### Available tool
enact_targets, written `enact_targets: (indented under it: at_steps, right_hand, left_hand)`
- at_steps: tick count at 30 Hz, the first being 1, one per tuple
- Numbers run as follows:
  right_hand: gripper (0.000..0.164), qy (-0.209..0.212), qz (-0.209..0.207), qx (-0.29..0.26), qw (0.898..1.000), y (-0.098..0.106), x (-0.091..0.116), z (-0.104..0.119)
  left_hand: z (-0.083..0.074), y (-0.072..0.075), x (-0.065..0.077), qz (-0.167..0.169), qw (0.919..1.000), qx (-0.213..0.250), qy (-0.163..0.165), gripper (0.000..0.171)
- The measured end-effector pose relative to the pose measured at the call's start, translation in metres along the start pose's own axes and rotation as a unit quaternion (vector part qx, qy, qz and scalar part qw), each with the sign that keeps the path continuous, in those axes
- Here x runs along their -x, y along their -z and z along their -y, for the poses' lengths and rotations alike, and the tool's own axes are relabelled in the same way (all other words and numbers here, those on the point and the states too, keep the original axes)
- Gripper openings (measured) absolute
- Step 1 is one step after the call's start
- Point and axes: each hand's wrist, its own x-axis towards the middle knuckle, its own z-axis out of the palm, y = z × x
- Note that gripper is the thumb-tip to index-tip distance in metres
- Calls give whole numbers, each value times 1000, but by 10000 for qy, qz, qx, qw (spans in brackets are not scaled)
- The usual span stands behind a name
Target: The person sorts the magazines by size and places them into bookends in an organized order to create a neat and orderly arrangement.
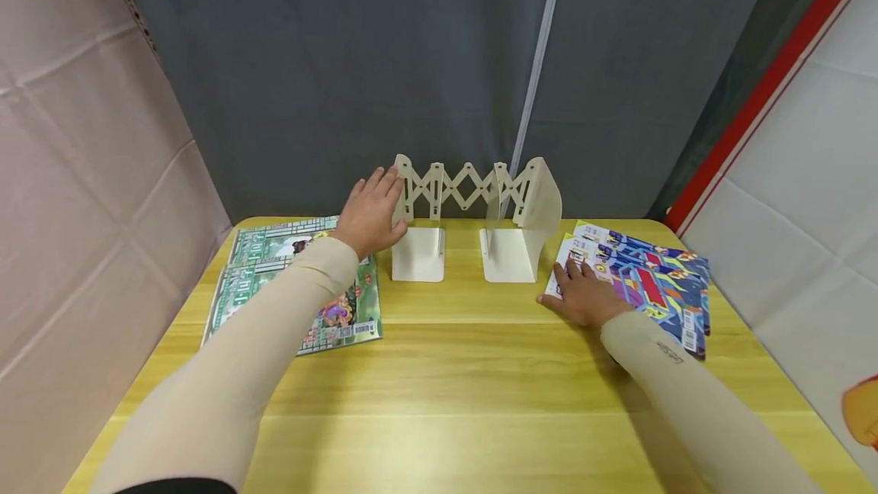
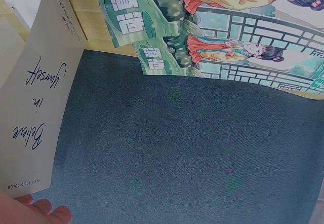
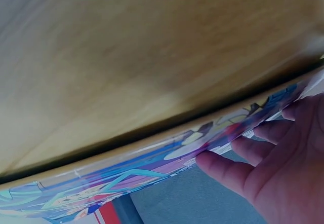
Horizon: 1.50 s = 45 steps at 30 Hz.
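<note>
A cream expandable bookend (image 1: 544,208) with a crisscross lattice stands at the back middle of the wooden table. My left hand (image 1: 373,213) is at its left end plate, fingers straight along the outer side. In the left wrist view, fingertips (image 2: 43,209) show beside that lettered plate (image 2: 38,97). My right hand (image 1: 583,294) rests on the left edge of overlapping blue and purple magazines (image 1: 661,292), its fingers spread. From the right wrist view, the right hand's fingers (image 3: 223,171) meet the magazine cover (image 3: 136,176); both thumbs are partly hidden there.
Overlapping green illustrated magazines (image 1: 363,303) lie at the left, partly behind my left forearm. A dark grey curtain (image 1: 343,82) hangs behind the table (image 1: 439,395). Pale cloth covers both sides, and a red strip (image 1: 768,90) runs down the right.
</note>
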Motion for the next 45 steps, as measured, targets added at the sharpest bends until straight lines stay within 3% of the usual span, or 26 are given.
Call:
enact_targets:
  at_steps: [13, 26, 34, 40, 45]
  right_hand:
    - [88, 210, -158, 69, 9996, -1, -1, -6]
    - [84, 270, -328, 115, 9990, 2, -4, -9]
    - [69, 301, -343, 260, 9986, 3, -8, -6]
    - [50, 243, -660, 222, 9973, -2, -10, -2]
    - [44, 141, -748, 243, 9968, -5, -12, 0]
  left_hand:
    - [-1, 3, -2, 58, 9997, -233, -65, 74]
    - [-2, 6, -2, 6, 9999, -126, -101, 74]
    - [-1, 6, -2, 8, 9999, -125, -112, 74]
    - [-1, 5, -2, 28, 9998, -140, -108, 73]
    - [-1, 5, -2, 50, 9999, -95, -103, 73]
